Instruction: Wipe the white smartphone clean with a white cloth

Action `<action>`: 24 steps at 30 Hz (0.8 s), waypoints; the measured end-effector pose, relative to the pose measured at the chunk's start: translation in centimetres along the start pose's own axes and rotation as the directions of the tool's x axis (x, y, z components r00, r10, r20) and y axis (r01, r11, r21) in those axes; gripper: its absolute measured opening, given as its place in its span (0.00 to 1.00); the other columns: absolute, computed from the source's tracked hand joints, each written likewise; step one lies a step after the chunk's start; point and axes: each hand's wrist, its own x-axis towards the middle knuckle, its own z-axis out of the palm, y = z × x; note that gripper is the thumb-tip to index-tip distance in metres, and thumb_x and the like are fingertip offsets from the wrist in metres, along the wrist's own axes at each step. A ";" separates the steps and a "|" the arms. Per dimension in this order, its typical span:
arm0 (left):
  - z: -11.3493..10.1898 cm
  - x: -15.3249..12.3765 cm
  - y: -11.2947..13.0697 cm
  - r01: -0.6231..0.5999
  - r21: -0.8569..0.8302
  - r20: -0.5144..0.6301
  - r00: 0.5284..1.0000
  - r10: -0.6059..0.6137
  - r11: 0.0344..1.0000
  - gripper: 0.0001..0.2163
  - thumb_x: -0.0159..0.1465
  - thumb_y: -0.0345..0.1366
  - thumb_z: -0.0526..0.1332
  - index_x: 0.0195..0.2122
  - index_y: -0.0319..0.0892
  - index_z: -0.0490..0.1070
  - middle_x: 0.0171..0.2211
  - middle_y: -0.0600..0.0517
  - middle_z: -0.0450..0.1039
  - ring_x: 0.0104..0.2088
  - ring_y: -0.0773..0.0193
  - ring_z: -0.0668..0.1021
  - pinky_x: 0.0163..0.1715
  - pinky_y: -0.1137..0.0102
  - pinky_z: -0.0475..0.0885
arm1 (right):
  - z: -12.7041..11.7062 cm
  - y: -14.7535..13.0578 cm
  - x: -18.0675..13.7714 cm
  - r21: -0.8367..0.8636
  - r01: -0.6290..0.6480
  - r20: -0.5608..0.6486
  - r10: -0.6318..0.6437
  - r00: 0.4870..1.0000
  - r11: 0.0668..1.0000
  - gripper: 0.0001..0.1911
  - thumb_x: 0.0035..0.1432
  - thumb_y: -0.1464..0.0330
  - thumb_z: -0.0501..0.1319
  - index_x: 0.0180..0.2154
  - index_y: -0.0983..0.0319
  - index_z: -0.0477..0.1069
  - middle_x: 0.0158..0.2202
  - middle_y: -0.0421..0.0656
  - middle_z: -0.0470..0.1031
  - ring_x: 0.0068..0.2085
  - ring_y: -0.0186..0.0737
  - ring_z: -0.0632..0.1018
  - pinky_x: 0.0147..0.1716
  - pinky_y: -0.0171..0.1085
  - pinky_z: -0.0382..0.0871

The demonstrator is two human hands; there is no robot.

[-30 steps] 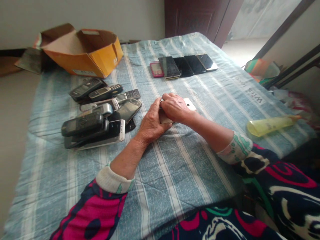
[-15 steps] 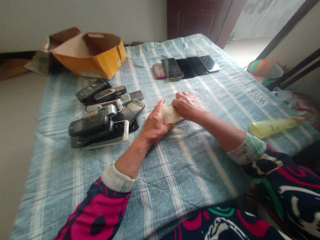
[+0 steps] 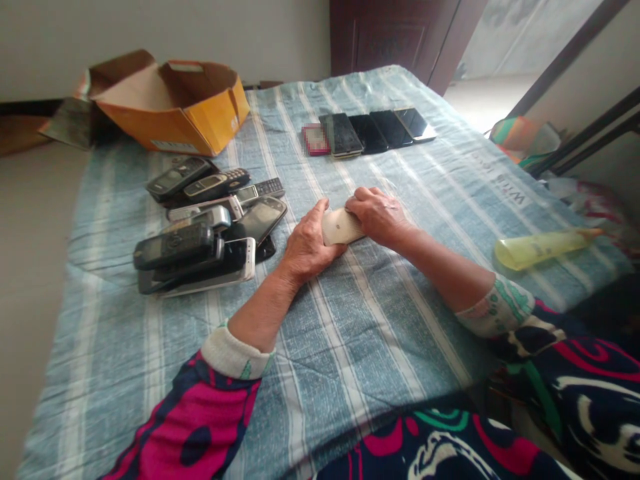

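Observation:
Both hands hold one pale gold phone (image 3: 340, 227), back side up, just above the striped blue cloth (image 3: 350, 333). My left hand (image 3: 307, 243) cups its near end, thumb raised along the edge. My right hand (image 3: 376, 215) closes over its far end and hides that part. A heap of old phones (image 3: 205, 220) lies left of my left hand, a white smartphone (image 3: 220, 267) lowest in it. A row of dark-screened smartphones (image 3: 373, 130) lies in a line further back, with a small pink phone (image 3: 314, 139) at its left end.
An open orange cardboard box (image 3: 175, 107) lies on its side at the back left. A yellow plastic bottle (image 3: 543, 248) lies on the cloth at the right. Beyond the right edge are dark metal bars (image 3: 585, 133) and colourful items. A dark wooden door (image 3: 395, 33) stands behind.
The phone has been turned over between my hands: a second ago its white face stuck out past my right hand, now its gold back shows between both hands.

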 end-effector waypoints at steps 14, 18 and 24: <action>-0.1 0.1 0.5 0.016 0.064 0.015 1.000 -0.017 0.998 0.35 0.52 0.38 0.66 0.60 0.35 0.56 0.59 0.38 0.65 0.57 0.49 0.69 0.59 0.56 0.64 | 1.0 -1.0 -2.6 0.181 0.343 -0.097 -0.330 0.939 0.922 0.16 0.64 0.75 0.47 0.39 0.62 0.73 0.40 0.47 0.70 0.45 0.43 0.67 0.45 0.41 0.61; -0.1 0.1 0.4 -0.005 0.086 0.014 1.000 0.004 0.996 0.36 0.50 0.38 0.66 0.60 0.37 0.58 0.57 0.41 0.67 0.56 0.49 0.71 0.58 0.55 0.64 | 0.8 0.1 -2.6 0.170 0.200 -0.094 -0.187 0.978 0.965 0.16 0.62 0.77 0.48 0.39 0.63 0.73 0.40 0.48 0.70 0.45 0.43 0.66 0.44 0.40 0.61; -0.2 0.2 0.4 -0.017 0.119 0.027 1.000 0.013 0.993 0.33 0.53 0.40 0.64 0.59 0.37 0.59 0.58 0.41 0.66 0.56 0.48 0.70 0.57 0.54 0.65 | 0.6 -1.1 -3.2 0.244 0.292 -0.065 -0.285 0.956 0.925 0.16 0.60 0.79 0.48 0.37 0.62 0.73 0.39 0.47 0.70 0.44 0.42 0.67 0.44 0.41 0.62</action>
